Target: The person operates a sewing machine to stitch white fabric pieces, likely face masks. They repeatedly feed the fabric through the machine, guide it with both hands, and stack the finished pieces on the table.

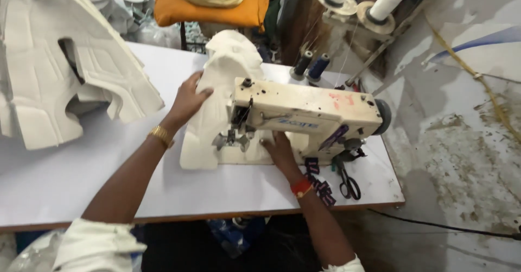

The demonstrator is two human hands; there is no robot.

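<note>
A cream sewing machine (pixel 304 109) stands on a white table (pixel 65 174). A thick white padded piece (pixel 209 117) lies under its needle and bends up behind the machine head. My left hand (pixel 187 101) grips the left edge of this padded piece, a gold bangle on the wrist. My right hand (pixel 278 148) rests flat on the machine bed just right of the needle, under the machine arm, with a red band on the wrist. Its fingers are partly hidden by the machine.
A stack of white padded pieces (pixel 59 71) fills the table's left. Black scissors (pixel 350 182) and small dark labels (pixel 320 182) lie by the right edge. Thread cones (pixel 388 0) and dark spools (pixel 312 65) stand behind. An orange cushioned seat (pixel 211 8) is at the back.
</note>
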